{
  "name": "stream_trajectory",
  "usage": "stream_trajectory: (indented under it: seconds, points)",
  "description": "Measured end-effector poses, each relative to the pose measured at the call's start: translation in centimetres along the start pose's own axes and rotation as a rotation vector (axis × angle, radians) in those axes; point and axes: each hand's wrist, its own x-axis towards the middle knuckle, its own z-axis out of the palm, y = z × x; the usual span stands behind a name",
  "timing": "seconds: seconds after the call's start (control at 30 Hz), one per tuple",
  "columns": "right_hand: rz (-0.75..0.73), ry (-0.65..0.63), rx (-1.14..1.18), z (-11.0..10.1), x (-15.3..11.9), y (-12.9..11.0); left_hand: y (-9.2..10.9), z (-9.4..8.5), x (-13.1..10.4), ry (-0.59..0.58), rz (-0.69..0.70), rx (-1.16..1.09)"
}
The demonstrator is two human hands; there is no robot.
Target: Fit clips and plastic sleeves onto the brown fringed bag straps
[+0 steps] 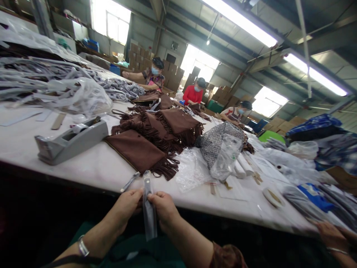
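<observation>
My left hand [126,206] and my right hand [164,208] both pinch a narrow grey strap in a thin clear sleeve [149,219], holding it upright at the near edge of the long white table [95,167]. The strap hangs down below my fingers. A metal-tipped strap piece [129,182] lies on the table just beyond my left hand. Brown fringed suede bags [145,152] are piled a little further back.
A grey tape dispenser [69,139] stands at the left. Heaps of grey straps in plastic [64,85] lie behind it. Clear plastic bags [223,158] and a tape roll [272,197] lie right. Another person's hand [331,236] rests at far right; three people work at the far end.
</observation>
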Motion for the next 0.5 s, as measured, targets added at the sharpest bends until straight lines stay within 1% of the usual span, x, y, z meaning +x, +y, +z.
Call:
stream_trajectory:
  seconds: [0.13,0.23,0.4,0.5]
  points:
    - [-0.037,0.058,-0.021,0.3,0.8,-0.5,0.3,0.5,-0.2,-0.006,-0.03,-0.064]
    - [-0.041,0.033,-0.041,0.1,0.5,-0.2,0.3,0.7,0.1,-0.011,-0.022,-0.067]
    - [0.046,0.017,-0.132,-1.1,-1.1,1.3,-0.4,1.1,1.1,-0.006,0.035,-0.057]
    - [0.089,-0.034,-0.145,-1.8,-2.0,2.1,-0.9,1.5,1.5,0.02,0.047,-0.051]
